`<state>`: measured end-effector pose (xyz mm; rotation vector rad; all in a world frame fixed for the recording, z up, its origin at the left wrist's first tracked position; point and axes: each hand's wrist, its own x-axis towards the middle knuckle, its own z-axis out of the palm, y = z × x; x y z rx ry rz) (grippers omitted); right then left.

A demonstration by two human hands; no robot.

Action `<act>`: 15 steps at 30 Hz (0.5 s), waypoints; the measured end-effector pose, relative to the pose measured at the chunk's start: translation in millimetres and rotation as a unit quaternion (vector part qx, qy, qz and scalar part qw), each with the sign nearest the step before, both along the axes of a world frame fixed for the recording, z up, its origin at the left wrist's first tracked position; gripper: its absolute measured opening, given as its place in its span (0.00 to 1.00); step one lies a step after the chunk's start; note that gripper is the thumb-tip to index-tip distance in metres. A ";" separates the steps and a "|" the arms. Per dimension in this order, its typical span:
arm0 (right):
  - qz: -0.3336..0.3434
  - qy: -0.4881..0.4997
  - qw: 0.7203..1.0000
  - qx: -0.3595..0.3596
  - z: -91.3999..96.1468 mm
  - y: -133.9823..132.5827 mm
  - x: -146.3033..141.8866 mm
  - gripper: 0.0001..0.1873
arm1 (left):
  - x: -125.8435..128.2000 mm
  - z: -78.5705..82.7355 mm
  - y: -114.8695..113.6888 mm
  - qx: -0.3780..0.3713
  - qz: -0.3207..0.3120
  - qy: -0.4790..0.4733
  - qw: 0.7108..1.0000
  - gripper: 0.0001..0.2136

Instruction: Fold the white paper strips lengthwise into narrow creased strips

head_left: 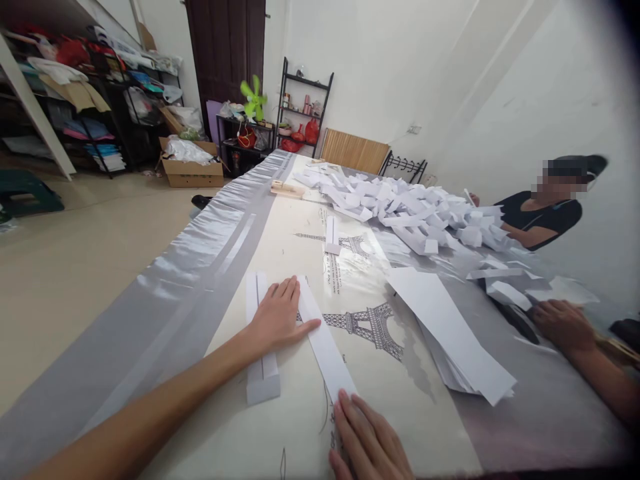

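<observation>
A long narrow strip of folded white paper [327,350] lies slantwise on the table in front of me. My left hand [280,317] rests flat at its far end, thumb spread across the strip. At the near end, the fingertips of my right hand [373,437] press down on the paper, fingers stretched out. Partly under my left wrist is a folded white paper piece [263,385] with a slit down its length. A similar folded piece [333,235] lies farther up. To the right sits a fanned stack of white paper sheets [445,320].
A big heap of folded white papers [400,207] covers the table's far right. A person [540,213] sits beyond it, and another person's hand [565,323] is at the right edge. A wooden piece [287,189] lies farther back; a cardboard box [193,173] stands on the floor.
</observation>
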<state>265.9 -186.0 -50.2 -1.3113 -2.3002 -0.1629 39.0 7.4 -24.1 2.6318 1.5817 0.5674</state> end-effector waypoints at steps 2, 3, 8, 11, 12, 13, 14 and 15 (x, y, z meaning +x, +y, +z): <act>0.019 -0.005 1.000 0.001 19.3 22.3 -5.4 0.13 | 1.6 -0.6 -0.2 0.003 -0.001 0.005 1.000 0.41; 0.023 -0.008 1.000 -0.011 29.2 36.5 -9.6 0.13 | 1.9 -0.1 -0.2 0.003 0.000 0.008 1.000 0.41; 0.004 -0.114 0.993 -0.041 46.8 100.8 -28.4 0.14 | 1.3 4.1 -0.6 -0.009 0.008 0.016 1.000 0.41; 0.017 -0.125 0.992 -0.006 32.8 109.9 -30.6 0.19 | 1.1 1.5 -0.1 0.003 0.006 0.008 1.000 0.39; 0.011 -0.129 0.992 0.007 28.7 108.9 -30.4 0.21 | 1.1 0.0 0.3 0.008 0.006 0.006 1.000 0.38; 0.004 -0.135 0.991 0.016 25.9 107.3 -29.9 0.22 | 1.1 -1.5 0.7 0.011 0.007 0.005 1.000 0.37; 0.000 -0.142 0.990 0.021 24.8 105.5 -29.5 0.23 | 1.1 -2.5 1.1 0.013 0.009 0.004 1.000 0.36; 0.001 -0.149 0.989 0.022 25.1 104.1 -29.2 0.24 | 1.2 -3.0 1.6 0.014 0.012 0.004 1.000 0.34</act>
